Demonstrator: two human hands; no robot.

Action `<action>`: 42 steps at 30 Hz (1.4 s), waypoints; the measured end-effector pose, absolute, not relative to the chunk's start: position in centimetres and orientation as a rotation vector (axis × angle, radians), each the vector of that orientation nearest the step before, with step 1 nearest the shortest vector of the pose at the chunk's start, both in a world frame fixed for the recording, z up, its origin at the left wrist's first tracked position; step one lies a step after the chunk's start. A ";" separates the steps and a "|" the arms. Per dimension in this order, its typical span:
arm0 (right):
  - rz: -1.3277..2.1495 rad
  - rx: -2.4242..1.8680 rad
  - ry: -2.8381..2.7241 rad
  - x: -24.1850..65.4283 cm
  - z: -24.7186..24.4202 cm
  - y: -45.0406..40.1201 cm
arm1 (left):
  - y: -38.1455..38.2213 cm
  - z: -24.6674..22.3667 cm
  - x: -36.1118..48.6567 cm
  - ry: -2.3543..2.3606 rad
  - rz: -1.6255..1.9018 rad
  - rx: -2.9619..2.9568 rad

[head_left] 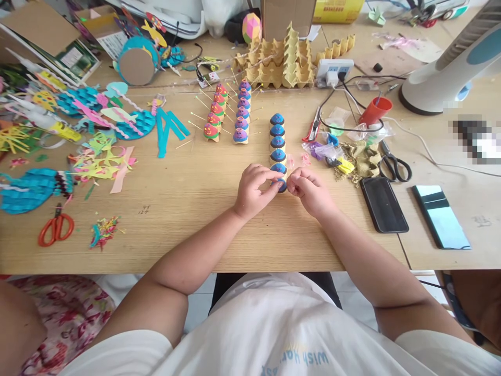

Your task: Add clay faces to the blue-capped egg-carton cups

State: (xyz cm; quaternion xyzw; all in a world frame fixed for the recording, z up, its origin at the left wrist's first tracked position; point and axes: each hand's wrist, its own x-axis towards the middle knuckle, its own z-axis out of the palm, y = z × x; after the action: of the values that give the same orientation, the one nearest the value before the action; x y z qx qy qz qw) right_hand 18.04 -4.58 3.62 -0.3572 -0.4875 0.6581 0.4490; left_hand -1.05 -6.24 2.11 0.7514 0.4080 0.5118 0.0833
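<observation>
A strip of egg-carton cups (278,141) topped with blue and dark clay runs away from me in the middle of the table. My left hand (256,192) has its thumb and fingers closed around the nearest blue cup from the left. On the other side, my right hand (311,190) is closed in a pinch right beside that cup; whatever sits between its fingertips is hidden. Further back stand a red-and-green strip of decorated cups (216,110) and a purple-and-blue one (241,112), both with pins sticking out sideways.
Clay bags (323,150), torn carton bits (362,156), black scissors (396,163) and two phones (384,204) lie to the right. A red cup (374,111) stands behind. Paper scraps (105,162) and orange scissors (56,228) are leftward. Egg cartons (274,60) sit at the back.
</observation>
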 end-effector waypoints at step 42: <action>1.714 -1.002 -1.093 18.2 3.6 -4.2 | -6.4 2.1 -1.0 1.170 1.625 1.964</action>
State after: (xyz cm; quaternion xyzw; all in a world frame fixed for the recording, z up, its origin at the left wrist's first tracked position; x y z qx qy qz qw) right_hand 18.23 -4.20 3.56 -0.4006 -0.4369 0.6849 0.4237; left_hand -1.01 -6.44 2.14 0.6902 0.4111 0.5713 0.1677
